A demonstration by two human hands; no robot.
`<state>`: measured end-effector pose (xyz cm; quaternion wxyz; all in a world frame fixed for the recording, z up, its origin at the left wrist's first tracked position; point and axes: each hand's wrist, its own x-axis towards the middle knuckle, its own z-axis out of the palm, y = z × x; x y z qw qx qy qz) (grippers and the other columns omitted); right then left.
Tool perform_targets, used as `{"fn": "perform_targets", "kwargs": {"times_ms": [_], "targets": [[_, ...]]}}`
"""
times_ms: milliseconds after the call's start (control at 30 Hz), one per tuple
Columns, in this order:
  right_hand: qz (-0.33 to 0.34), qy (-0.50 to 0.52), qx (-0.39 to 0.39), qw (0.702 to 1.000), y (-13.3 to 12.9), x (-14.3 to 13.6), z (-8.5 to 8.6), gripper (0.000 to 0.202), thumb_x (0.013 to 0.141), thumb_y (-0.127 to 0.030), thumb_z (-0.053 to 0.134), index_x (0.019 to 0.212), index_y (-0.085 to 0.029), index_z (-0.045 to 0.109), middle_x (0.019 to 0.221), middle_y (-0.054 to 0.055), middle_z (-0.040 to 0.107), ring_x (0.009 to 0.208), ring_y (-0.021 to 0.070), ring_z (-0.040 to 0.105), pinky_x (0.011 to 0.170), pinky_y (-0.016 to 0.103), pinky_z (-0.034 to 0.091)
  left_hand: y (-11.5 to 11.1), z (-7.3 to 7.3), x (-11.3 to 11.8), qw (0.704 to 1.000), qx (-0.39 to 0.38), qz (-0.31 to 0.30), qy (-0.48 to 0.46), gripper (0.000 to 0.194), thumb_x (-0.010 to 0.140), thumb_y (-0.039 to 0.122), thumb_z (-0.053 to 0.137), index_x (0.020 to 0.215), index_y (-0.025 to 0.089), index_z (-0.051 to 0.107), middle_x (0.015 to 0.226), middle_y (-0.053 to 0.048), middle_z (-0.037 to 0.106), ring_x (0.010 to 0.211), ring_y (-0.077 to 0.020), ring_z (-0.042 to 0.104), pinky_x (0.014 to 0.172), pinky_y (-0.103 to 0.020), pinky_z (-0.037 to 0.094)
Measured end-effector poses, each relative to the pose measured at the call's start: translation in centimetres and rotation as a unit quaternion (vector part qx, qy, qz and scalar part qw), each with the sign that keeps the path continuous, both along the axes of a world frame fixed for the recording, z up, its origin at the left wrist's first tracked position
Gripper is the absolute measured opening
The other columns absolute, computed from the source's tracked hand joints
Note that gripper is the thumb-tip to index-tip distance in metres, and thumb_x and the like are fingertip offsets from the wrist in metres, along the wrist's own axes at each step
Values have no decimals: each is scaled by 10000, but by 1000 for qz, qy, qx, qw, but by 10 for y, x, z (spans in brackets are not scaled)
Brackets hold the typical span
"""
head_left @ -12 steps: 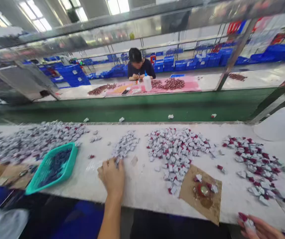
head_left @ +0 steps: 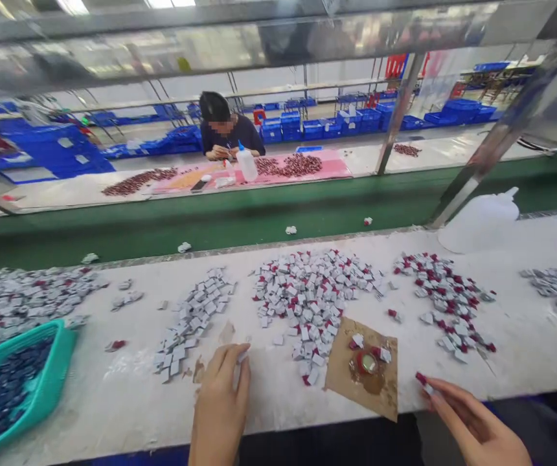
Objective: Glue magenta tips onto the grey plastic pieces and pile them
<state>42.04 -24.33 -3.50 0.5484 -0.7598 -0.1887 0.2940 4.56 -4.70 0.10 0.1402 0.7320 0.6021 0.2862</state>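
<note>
My left hand (head_left: 223, 401) is over the worktable, its thumb and fingertips pinched round a small grey-white piece (head_left: 243, 355), mostly hidden. Beside it lies a narrow pile of grey-white pieces (head_left: 195, 317). At the lower right, my right hand (head_left: 477, 424) grips a small white block with a dark red end (head_left: 424, 383) between thumb and fingers, by the table's front edge. Between the hands, a brown cardboard square (head_left: 341, 372) bears a small round red-rimmed cap (head_left: 366, 363) in a wet brown patch, with two red-and-white pieces next to it.
A large pile of white and red pieces (head_left: 302, 285) lies mid-table, another pile (head_left: 446, 298) to its right. A teal basket (head_left: 59, 362) of dark blue parts stands at left. Beyond a green belt (head_left: 239, 223), a person (head_left: 232, 133) works at another table. Metal posts (head_left: 399, 113) rise beyond.
The view has swung to the right. My left hand has moved off the narrow pile toward the cardboard, a piece in its fingertips. My right hand, still holding its piece, shows more fully.
</note>
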Motion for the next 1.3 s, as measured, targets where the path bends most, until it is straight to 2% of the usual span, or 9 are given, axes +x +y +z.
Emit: {"fn": "perform_targets", "kwargs": {"times_ms": [133, 233, 400, 567, 667, 733, 833, 1000, 1300], "targets": [[0, -20, 24, 1000, 19, -8, 28, 582, 694, -715, 1015, 982, -215, 940, 1068, 170, 923, 979, 361, 905, 930, 427, 768, 1, -9, 15, 998, -29, -57, 8, 319, 1008, 386, 544, 1136, 241, 799, 1102, -112, 822, 1084, -354, 772, 1002, -504, 613], [-13, -23, 23, 999, 29, -13, 34, 568, 729, -685, 1010, 1034, -212, 932, 1080, 171, 917, 998, 363, 891, 972, 511, 753, 6, -15, 24, 995, -68, -72, 4, 361, 968, 439, 568, 1152, 231, 798, 1066, -111, 788, 1022, -348, 755, 967, -498, 619], [-21, -24, 27, 999, 30, -17, 32, 457, 781, -603, 1001, 1039, -232, 935, 1109, 142, 912, 1044, 346, 870, 1014, 521, 725, -1, -8, 35, 996, -84, 13, -18, 486, 922, 624, 667, 1159, 217, 787, 1135, -102, 733, 863, -284, 718, 948, -479, 635], [-26, 12, 55, 998, 30, -19, 35, 452, 785, -596, 1006, 1050, -238, 931, 1026, 119, 912, 930, 327, 875, 925, 514, 742, -12, 1, 43, 990, -119, 64, -49, 437, 908, 595, 690, 1117, 226, 798, 1084, -92, 756, 911, -312, 736, 901, -486, 632], [-11, 35, 67, 997, 34, -24, 41, 411, 799, -561, 1014, 1060, -253, 937, 1005, 103, 909, 914, 317, 880, 897, 488, 748, -16, 2, 46, 986, -118, 43, -109, 385, 953, 517, 715, 1204, 247, 828, 1228, -95, 772, 1029, -309, 768, 853, -428, 641], [12, 38, 77, 996, 38, -31, 45, 341, 815, -500, 1015, 1061, -274, 946, 1050, 91, 904, 966, 306, 879, 920, 455, 743, -19, 3, 50, 976, -111, 18, -185, 364, 976, 493, 761, 1243, 257, 831, 1277, -90, 771, 1096, -295, 780, 931, -410, 657], [71, 0, 88, 994, 44, -40, 49, 200, 909, -396, 943, 1089, -308, 955, 1075, 64, 876, 975, 257, 853, 892, 385, 722, -23, 8, 60, 948, -160, 0, -275, 400, 937, 518, 874, 1238, 257, 834, 1183, -76, 812, 1065, -279, 801, 962, -385, 678], [108, -69, 76, 989, 50, -47, 49, 183, 987, -303, 855, 1142, -306, 951, 1052, 58, 857, 911, 217, 813, 831, 342, 684, -26, 16, 79, 915, -253, -57, -308, 400, 949, 543, 905, 1213, 249, 841, 993, -55, 830, 963, -248, 824, 885, -331, 697], [140, -96, 50, 984, 56, -45, 56, 190, 1024, -328, 823, 1167, -297, 945, 1063, 73, 855, 976, 253, 826, 837, 361, 674, -27, 25, 113, 878, -292, -128, -356, 356, 976, 522, 884, 1180, 234, 841, 1004, -63, 834, 953, -249, 838, 908, -355, 721]]}}
